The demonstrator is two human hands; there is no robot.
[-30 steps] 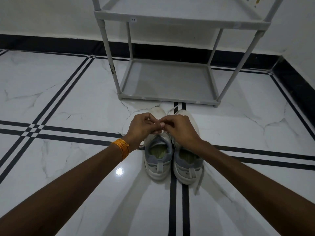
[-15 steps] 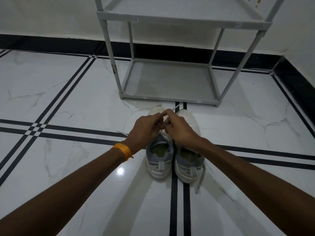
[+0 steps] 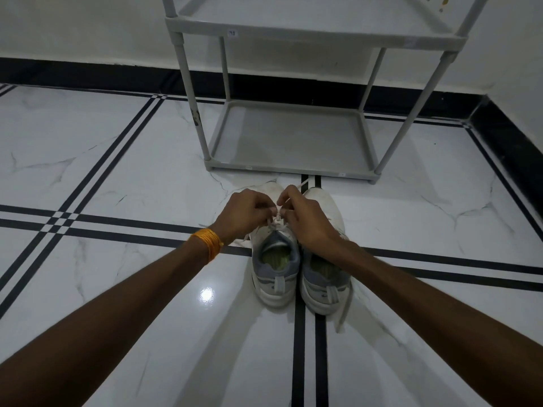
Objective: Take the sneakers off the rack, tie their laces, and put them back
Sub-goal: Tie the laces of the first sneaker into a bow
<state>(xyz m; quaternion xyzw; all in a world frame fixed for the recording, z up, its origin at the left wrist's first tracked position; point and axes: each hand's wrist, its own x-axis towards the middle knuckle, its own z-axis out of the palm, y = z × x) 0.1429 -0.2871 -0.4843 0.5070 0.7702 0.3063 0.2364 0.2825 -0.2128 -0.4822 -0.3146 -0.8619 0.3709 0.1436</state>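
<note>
Two white and grey sneakers stand side by side on the floor, heels toward me: the left sneaker [image 3: 276, 270] and the right sneaker [image 3: 324, 277]. My left hand [image 3: 245, 212] and my right hand [image 3: 307, 220] meet over the left sneaker's tongue, each pinching a white lace [image 3: 274, 221]. One lace end [image 3: 304, 183] sticks out past my right fingers. A loose lace of the right sneaker [image 3: 343, 312] trails on the floor. The grey rack [image 3: 293, 168] stands just beyond the toes, its two visible shelves bare.
The floor is glossy white marble tile [image 3: 117, 171] with black stripes. A white wall with a black skirting [image 3: 88, 71] runs behind the rack and along the right side. An orange thread band [image 3: 207, 242] is on my left wrist.
My hands have shifted slightly toward the toes and pulled a little apart, drawing the lace up between them. The sneakers and the rack have stayed in place.
</note>
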